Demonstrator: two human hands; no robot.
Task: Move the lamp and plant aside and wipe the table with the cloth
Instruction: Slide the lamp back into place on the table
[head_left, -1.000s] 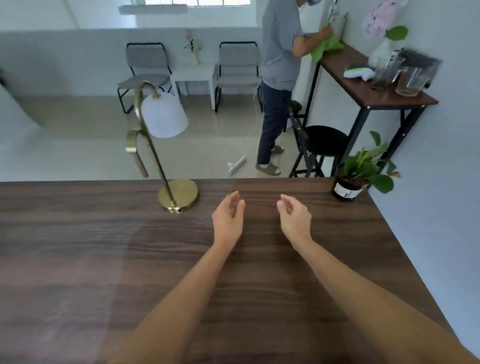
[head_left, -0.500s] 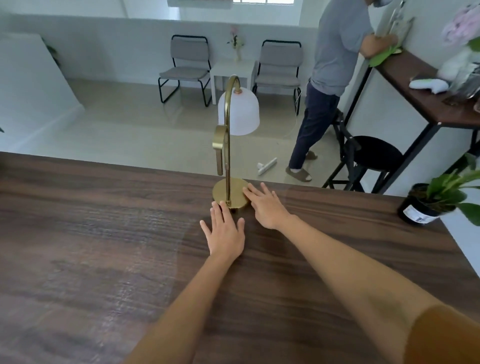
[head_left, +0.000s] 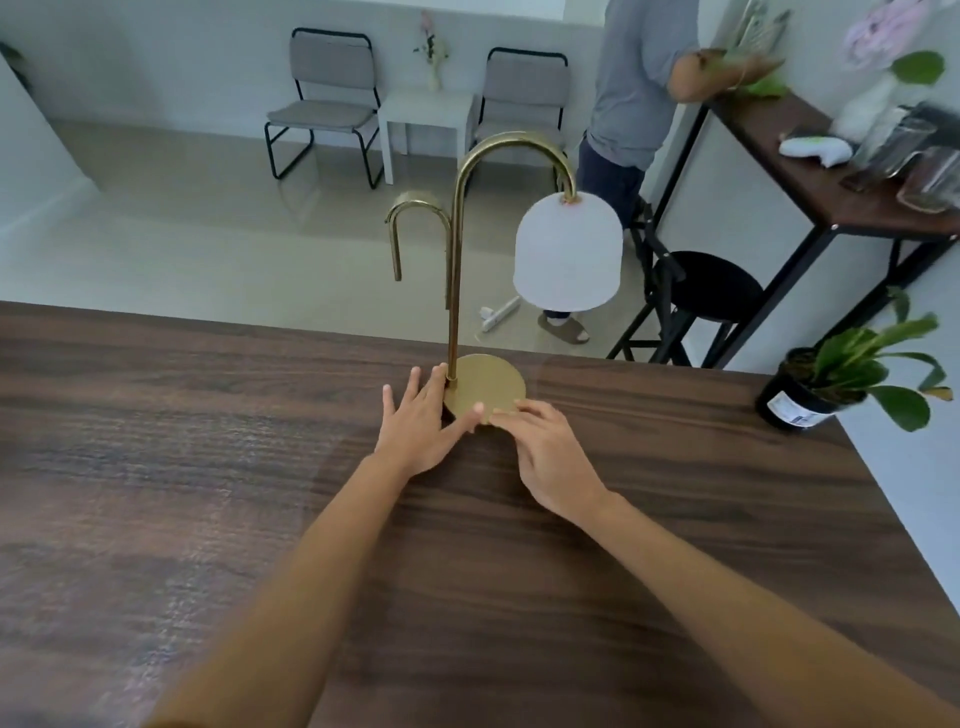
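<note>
A brass lamp (head_left: 488, 387) with a curved stem and a white dome shade (head_left: 569, 252) stands at the far edge of the dark wooden table (head_left: 208, 493). My left hand (head_left: 421, 423) lies against the left side of its round base, index finger by the stem and thumb on the front rim. The fingertips of my right hand (head_left: 548, 454) press on the base's near rim. At the table's far right corner sits a potted plant (head_left: 810, 387) in a black pot, well away from both hands. No cloth shows on this table.
The wall runs along the table's right edge. Beyond the far edge a person (head_left: 639, 88) wipes a narrow side table (head_left: 810, 171) with a green cloth. A black stool (head_left: 711, 283), two chairs and a small white table stand on the floor.
Both hands have closed in on the lamp base. The lamp has turned, so its shade now hangs to the right of the stem. The view has shifted slightly left.
</note>
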